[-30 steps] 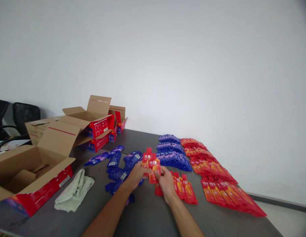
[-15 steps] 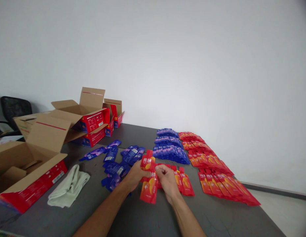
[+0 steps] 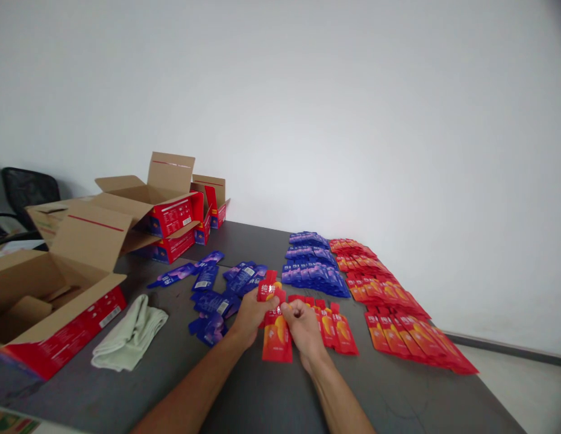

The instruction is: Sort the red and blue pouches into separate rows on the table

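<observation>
Two overlapping red sachets with orange fruit prints are held up over the middle of the table. My left hand (image 3: 251, 316) is closed on them, its thumb across the front. The upper sachet (image 3: 266, 290) sits partly behind the lower sachet (image 3: 277, 340), which hangs nearly upright. At the right edge of the lower one, my right hand (image 3: 302, 328) pinches with thumb and curled fingers. Just beyond my right hand lies a short row of red sachets (image 3: 342, 331), partly hidden by it. Loose blue sachets (image 3: 217, 304) are scattered left of my left hand.
Stacked rows of blue sachets (image 3: 311, 272) and red sachets (image 3: 398, 334) cover the table's right side. An open carton (image 3: 76, 325) stands at left, with more cartons (image 3: 172, 217) behind. A folded pale cloth (image 3: 129, 337) lies beside it. A wall rises behind the table.
The lower red sachet has swung from a slight tilt to nearly upright and shifted slightly up and right. Both hands keep their grip. The view has shifted a little.
</observation>
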`<action>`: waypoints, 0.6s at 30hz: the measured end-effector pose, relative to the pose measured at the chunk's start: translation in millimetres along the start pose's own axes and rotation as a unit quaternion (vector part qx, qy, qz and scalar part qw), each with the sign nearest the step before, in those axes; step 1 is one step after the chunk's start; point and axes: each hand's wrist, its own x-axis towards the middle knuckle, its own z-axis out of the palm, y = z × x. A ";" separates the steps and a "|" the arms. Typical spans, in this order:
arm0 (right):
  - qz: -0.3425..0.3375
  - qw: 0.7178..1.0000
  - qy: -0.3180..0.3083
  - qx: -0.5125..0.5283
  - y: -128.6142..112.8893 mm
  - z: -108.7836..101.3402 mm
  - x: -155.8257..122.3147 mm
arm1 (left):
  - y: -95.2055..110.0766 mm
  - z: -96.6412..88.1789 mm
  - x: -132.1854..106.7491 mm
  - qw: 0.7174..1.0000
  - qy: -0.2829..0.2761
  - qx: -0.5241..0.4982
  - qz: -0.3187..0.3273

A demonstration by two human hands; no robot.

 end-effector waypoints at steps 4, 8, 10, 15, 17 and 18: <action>0.042 0.998 -0.008 0.037 -2.3 -0.9 -3.2 | -4.2 1.0 1.5 1.000 0.013 -0.011 -0.022; 0.100 0.990 -0.095 0.033 -7.1 -2.9 -10.1 | -0.3 -4.4 5.6 0.997 0.063 -0.044 -0.013; 0.119 0.983 -0.138 0.026 -8.5 -2.6 -12.5 | 2.1 -8.8 9.0 0.994 0.090 -0.061 -0.022; 0.130 0.981 -0.109 0.092 -6.6 -0.8 -9.7 | 4.7 -14.9 11.0 0.991 0.042 -0.076 -0.099; 0.118 0.981 -0.084 0.129 -3.8 -2.6 -5.7 | 6.1 -13.4 6.6 0.990 -0.014 -0.070 -0.123; 0.111 0.982 -0.067 0.138 -2.2 -4.1 -3.5 | 7.1 -11.9 3.5 0.987 -0.049 -0.068 -0.135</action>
